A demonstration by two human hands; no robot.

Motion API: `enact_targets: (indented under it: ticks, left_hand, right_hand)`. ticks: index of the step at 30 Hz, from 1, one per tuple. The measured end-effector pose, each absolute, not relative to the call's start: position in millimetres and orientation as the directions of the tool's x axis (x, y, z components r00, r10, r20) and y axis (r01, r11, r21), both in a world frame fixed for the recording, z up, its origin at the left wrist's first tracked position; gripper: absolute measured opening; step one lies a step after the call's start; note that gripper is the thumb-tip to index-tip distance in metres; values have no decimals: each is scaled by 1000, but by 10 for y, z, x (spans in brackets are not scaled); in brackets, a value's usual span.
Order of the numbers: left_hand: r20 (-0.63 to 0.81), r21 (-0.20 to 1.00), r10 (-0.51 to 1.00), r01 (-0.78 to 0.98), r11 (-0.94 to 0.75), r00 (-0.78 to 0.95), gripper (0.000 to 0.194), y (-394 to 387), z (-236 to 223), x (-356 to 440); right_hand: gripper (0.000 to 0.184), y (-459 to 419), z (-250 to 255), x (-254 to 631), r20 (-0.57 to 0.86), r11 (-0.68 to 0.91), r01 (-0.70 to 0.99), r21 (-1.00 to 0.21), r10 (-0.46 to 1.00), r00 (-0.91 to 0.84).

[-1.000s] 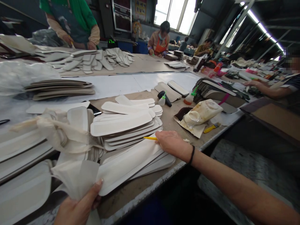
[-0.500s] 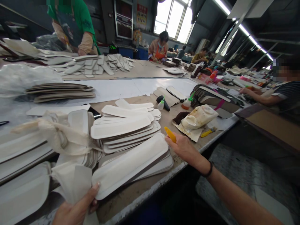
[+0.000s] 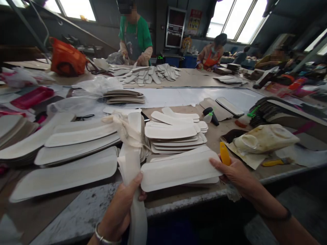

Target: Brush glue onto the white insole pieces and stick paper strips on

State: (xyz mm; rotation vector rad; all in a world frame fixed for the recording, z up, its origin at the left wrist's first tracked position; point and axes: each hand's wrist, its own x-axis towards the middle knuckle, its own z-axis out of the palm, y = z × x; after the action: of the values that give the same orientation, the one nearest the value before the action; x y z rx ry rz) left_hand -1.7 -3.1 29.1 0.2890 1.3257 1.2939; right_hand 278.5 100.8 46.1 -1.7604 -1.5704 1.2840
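Note:
A long white panel with rounded corners (image 3: 178,168) is held between my two hands, just above the near edge of the table. Closed on its left end is my left hand (image 3: 125,200), thumb on top. A pale fabric strip (image 3: 138,217) hangs down beside that hand. My right hand (image 3: 233,172) pinches the panel's right end and also grips a tool whose yellow handle (image 3: 224,153) sticks up; its working end is hidden. Behind the panel lies a stack of similar white panels (image 3: 173,131). A loose bundle of pale strips (image 3: 129,131) rests left of that stack.
More stacked panels (image 3: 76,166) lie at left. A cut-open plastic jug (image 3: 265,137) and a yellow-handled brush (image 3: 277,162) are at right, with a green-tipped bottle (image 3: 208,117) further back. A co-worker in green (image 3: 136,37) works across the table.
The view has swung left. My right hand has come onto the panel's right end, and the panel is now lifted and more level. My left hand keeps its hold.

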Motion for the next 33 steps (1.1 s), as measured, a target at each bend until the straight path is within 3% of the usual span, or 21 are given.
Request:
enact_targets:
  ticks: [4,7,10,14,21,27,30,33]
  left_hand:
    - [-554,787,787,-480,388,-272,35,-96,288,-45]
    - [-594,738,774,-532,416,-218,34,-137,284,-67]
    - [-644,633,753,-649,422,-138,34,-161,286,-77]
    - [-673,543,736,-720,432,-66,32,-174,241,-76]
    - [-624,625,767,-685,374,-150,30,-13,217,-144]
    - [-567,674,794,-677,296,-218,46,341,273,-224]
    - [-500,785,803,-562,260,-326,49,464,275,-250]
    - [-374,914,734,-358,189,-567,42,534,347,-303]
  right_hand:
    - [43,918,453,2770,-323,-258,458,-851,944,-68]
    - [46,819,460,2727,-356,-326,245,-913,930,-88]
    - [47,725,427,2690,-432,-435,14,-901,891,-140]
    - [48,680,351,2676,-473,-494,-126,-861,866,-161]
    - [45,938,412,2612,-475,-485,-57,-873,870,-128]
    - [43,1638,633,2417,-303,-301,38,-953,943,-138]
    - [44,1919,703,2328,-248,-240,69,-968,956,-154]
    - [43,1993,743,2269,-220,-204,121,-972,966,-139]
